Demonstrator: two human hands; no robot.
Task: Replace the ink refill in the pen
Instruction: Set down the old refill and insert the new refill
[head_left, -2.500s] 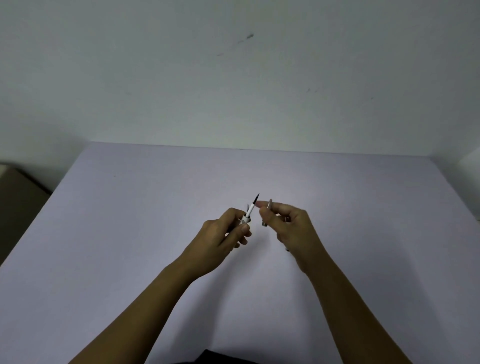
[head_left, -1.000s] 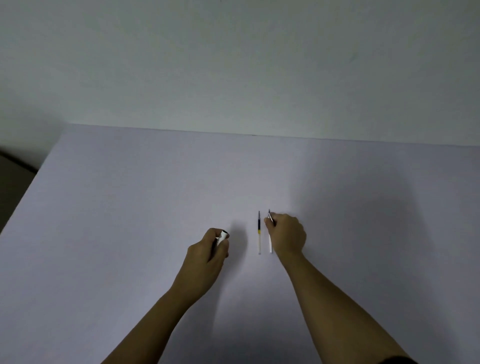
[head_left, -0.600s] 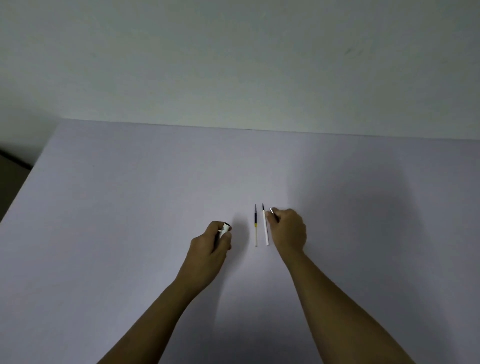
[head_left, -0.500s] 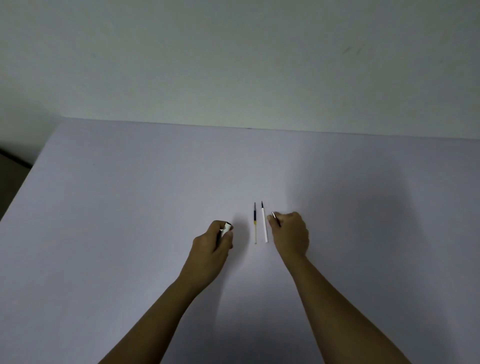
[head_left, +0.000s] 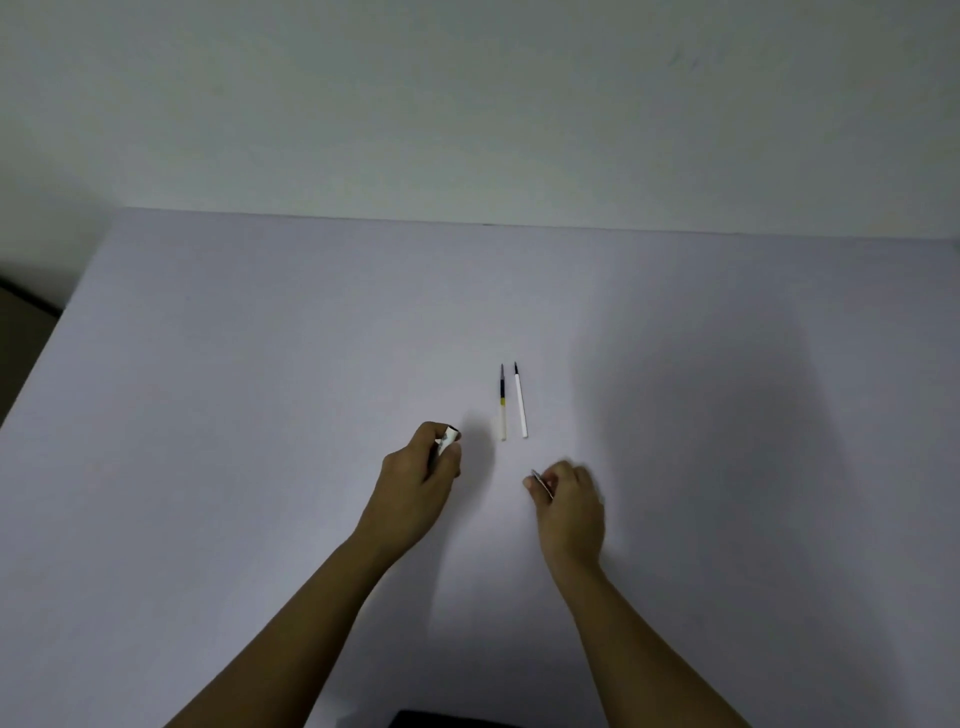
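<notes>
- A smooth, matte, pale lilac tabletop (head_left: 260, 415) is seen beneath both hands.
- The left hand (head_left: 418, 483) is curled tight around a white pen barrel (head_left: 448, 439), whose end protrudes past the fingers.
- The right hand (head_left: 569, 501) is closed on a thin metallic pen piece (head_left: 540, 482).
- Two slender straight refills lie parallel, just apart: a white refill (head_left: 520, 402) and a clear refill (head_left: 502, 408) with dark ink.

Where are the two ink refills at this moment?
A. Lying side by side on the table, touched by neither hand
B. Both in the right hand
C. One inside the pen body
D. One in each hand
A: the yellow-banded refill and the white refill lie parallel on the table, beyond both hands.
</notes>
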